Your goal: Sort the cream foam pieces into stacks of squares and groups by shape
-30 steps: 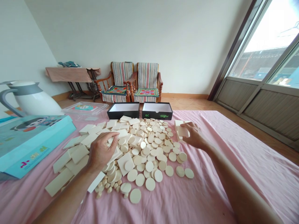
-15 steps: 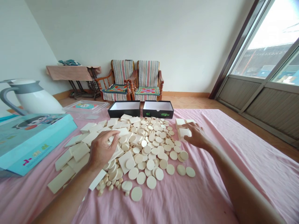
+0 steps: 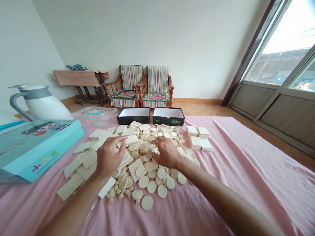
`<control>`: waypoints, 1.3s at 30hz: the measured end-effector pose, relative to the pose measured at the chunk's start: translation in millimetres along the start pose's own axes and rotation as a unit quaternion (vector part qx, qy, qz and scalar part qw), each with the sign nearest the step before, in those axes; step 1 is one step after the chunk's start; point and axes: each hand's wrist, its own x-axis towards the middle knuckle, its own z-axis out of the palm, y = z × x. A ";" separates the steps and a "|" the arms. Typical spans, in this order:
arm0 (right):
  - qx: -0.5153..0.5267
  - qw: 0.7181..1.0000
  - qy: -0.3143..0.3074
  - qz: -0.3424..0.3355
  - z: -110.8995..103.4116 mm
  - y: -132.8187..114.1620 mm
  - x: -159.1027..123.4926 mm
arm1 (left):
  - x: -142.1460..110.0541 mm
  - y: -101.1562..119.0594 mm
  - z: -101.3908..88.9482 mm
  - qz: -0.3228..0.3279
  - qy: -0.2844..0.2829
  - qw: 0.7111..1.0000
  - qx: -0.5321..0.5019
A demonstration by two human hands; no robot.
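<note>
A heap of pale wooden pieces lies in front of me, with round discs (image 3: 151,186), flat square and rectangular tiles (image 3: 89,158) and small cubes (image 3: 120,195) mixed together. Over its left part hovers my left hand (image 3: 110,157), thumb and forefinger curved apart with nothing visible between them. My right hand (image 3: 167,152) reaches into the middle of the heap, fingers spread at some tiles (image 3: 146,146); nothing is seen in its grasp. To the right, several neat stacks of square tiles (image 3: 195,142) stand close together.
Two black boxes with white insides (image 3: 134,120) (image 3: 168,121) stand behind the heap. On the left are a turquoise box (image 3: 56,157), a white jug (image 3: 46,105) and a clear plastic lid (image 3: 108,113). A pink cloth (image 3: 236,170) covers the surface. Two armchairs (image 3: 157,85) stand by the wall.
My right hand let go of a square tile at the stacks on the right, then moved left to the heap. My left hand stays nearly in place. The view has shifted slightly.
</note>
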 end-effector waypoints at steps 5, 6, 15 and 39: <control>-0.072 0.996 -0.010 0.048 22.7 -15.0 22.5 | -0.6 0.2 -0.2 0.005 -0.008 1.000 -0.002; -0.077 0.995 -0.013 0.063 25.5 -16.7 25.1 | -0.7 0.1 -0.2 0.004 -0.009 1.000 -0.002; -0.055 0.987 0.028 0.146 1.1 -3.5 9.2 | -2.1 -3.6 1.7 0.002 -0.004 1.000 0.000; -0.148 0.860 0.122 0.474 -46.0 139.7 -106.6 | -4.9 -6.7 6.8 0.011 -0.011 1.000 -0.004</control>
